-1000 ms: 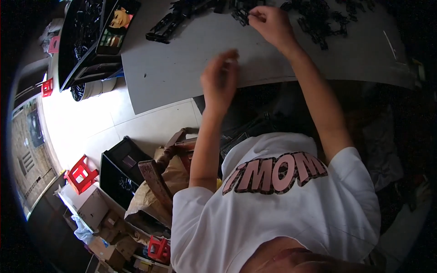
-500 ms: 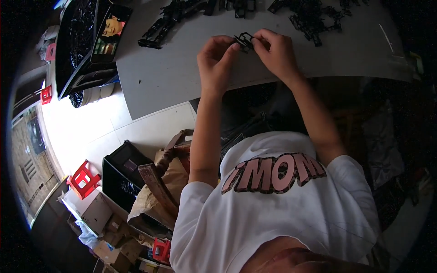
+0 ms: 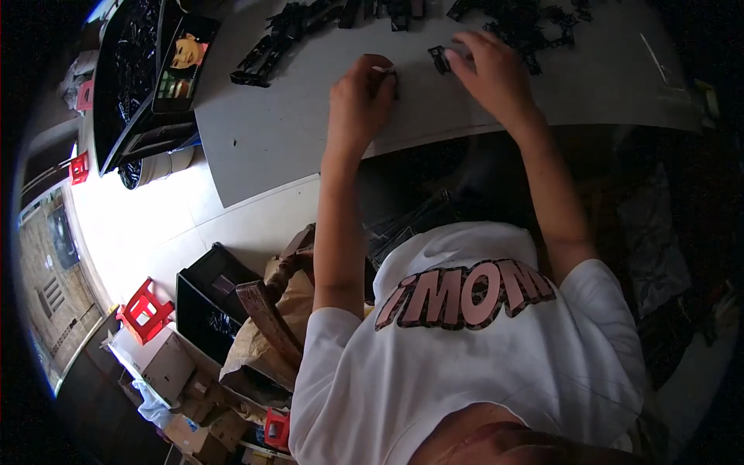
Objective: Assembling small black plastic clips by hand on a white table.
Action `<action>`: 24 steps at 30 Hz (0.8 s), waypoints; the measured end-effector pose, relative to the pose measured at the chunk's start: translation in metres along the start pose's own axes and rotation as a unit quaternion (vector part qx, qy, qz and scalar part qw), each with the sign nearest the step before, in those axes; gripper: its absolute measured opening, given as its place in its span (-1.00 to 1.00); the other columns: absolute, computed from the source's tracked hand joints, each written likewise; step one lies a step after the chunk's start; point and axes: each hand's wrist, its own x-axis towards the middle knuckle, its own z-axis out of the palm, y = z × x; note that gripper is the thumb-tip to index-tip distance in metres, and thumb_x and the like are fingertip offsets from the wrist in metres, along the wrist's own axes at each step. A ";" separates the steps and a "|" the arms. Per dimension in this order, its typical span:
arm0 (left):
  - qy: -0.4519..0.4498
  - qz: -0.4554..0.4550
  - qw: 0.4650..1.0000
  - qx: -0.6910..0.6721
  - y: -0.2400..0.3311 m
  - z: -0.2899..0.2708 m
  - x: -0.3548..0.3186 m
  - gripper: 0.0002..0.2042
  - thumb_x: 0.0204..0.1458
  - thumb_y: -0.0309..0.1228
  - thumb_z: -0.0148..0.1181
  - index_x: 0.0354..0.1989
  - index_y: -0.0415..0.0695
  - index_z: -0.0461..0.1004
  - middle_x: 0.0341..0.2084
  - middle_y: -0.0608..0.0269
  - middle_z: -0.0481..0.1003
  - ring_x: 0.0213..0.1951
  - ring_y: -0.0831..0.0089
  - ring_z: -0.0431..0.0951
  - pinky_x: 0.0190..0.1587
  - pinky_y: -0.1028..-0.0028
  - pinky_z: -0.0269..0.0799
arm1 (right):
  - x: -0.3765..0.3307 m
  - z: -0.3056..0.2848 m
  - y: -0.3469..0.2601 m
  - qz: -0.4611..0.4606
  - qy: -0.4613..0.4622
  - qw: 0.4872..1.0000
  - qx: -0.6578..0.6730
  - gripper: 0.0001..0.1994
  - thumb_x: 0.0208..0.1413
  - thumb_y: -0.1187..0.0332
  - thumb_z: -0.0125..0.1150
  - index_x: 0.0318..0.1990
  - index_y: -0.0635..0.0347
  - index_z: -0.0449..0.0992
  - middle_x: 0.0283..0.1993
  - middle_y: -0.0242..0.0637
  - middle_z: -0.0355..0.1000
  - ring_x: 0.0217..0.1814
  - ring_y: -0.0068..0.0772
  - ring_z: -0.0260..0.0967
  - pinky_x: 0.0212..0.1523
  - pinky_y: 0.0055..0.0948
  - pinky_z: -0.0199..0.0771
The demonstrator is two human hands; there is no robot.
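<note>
**Both hands on small black parts at the far side of the table**

We see 2 bare hands over a grey table [image 3: 310, 132]. The left hand [image 3: 360, 97] is clenched, fingers curled round a small pale piece [image 3: 383, 70]; we cannot tell what it is. The right hand [image 3: 492, 74] lies just right of it, fingers bent down on a small black part [image 3: 439, 57] resting on the table between the 2 hands. A heap of black parts [image 3: 527, 23] sits at the far edge, touching the right fingertips. A row of black parts [image 3: 267, 50] lies far left. A black tray [image 3: 132, 70] stands left of the table. A red stool [image 3: 143, 310] is on the floor, near left.
</note>
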 end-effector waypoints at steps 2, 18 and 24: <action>0.001 0.037 0.999 0.029 -0.005 -0.002 0.001 -0.86 -0.05 -0.51 0.14 -0.28 -0.14 0.48 -0.43 0.08 0.49 -0.47 0.23 0.54 -0.38 0.39 0.41 | 0.005 0.003 -0.011 -0.011 0.042 0.999 0.015 -0.71 0.04 0.31 0.20 -0.08 0.18 0.45 -0.20 -0.13 0.43 -0.23 -0.15 0.44 -0.24 -0.29 0.46; -0.006 0.157 0.959 0.238 -0.001 0.011 -0.024 -0.71 -0.19 -0.31 0.28 -0.23 0.02 0.46 -0.37 0.28 0.43 -0.27 0.22 0.49 -0.36 0.28 0.42 | 0.008 0.033 0.006 -0.151 0.094 0.969 0.171 -0.84 0.05 0.41 0.17 -0.22 0.21 0.44 -0.26 -0.25 0.41 -0.22 -0.21 0.40 -0.22 -0.35 0.42; 0.066 0.076 0.944 0.315 0.010 0.031 -0.029 -0.60 -0.14 -0.28 0.25 -0.07 -0.02 0.38 -0.39 0.21 0.46 -0.35 0.20 0.52 -0.43 0.26 0.42 | 0.057 0.036 -0.008 -0.158 0.220 0.930 0.247 -0.79 0.03 0.29 0.16 -0.29 0.26 0.45 -0.22 -0.03 0.42 -0.26 -0.04 0.41 -0.29 -0.21 0.45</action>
